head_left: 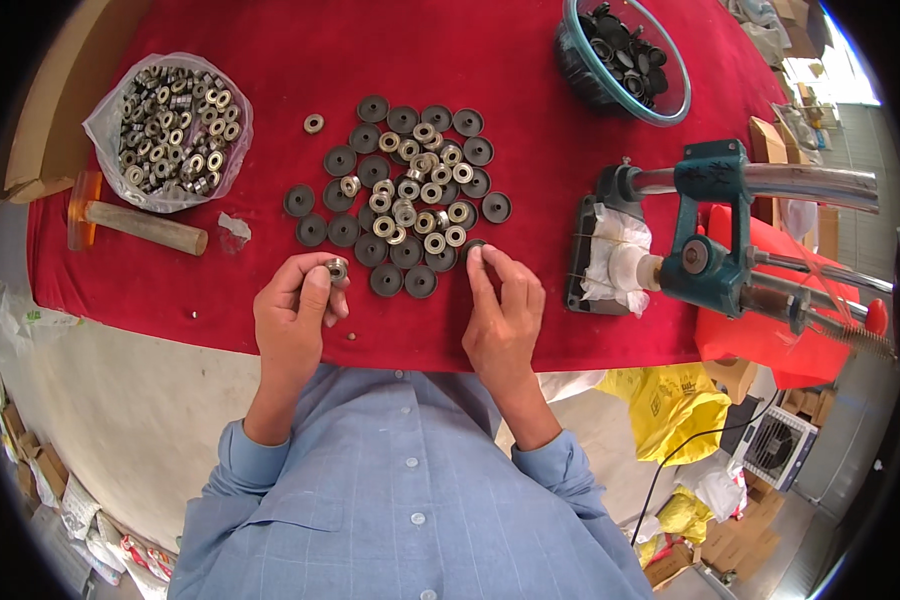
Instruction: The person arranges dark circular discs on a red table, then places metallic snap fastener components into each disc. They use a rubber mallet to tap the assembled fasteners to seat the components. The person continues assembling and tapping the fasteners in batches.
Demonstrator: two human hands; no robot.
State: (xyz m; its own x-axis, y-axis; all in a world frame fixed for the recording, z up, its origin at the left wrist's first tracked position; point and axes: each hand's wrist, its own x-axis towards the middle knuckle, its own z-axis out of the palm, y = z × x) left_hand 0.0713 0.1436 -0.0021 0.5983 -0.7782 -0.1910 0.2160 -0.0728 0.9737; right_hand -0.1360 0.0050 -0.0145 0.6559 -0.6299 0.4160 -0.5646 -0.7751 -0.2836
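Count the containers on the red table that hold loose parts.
2. A clear plastic bag of metal bearings lies at the table's far left; a glass bowl of dark discs stands at the far right. Others may lie outside the view.

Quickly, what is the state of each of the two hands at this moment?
Left hand: closed on a small metal ring, held at the fingertips.
Right hand: fingertips pinch a dark disc on the red cloth.

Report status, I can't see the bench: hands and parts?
Left hand pinching small metal bearing. Right hand on dark round disc. Nothing blocking.
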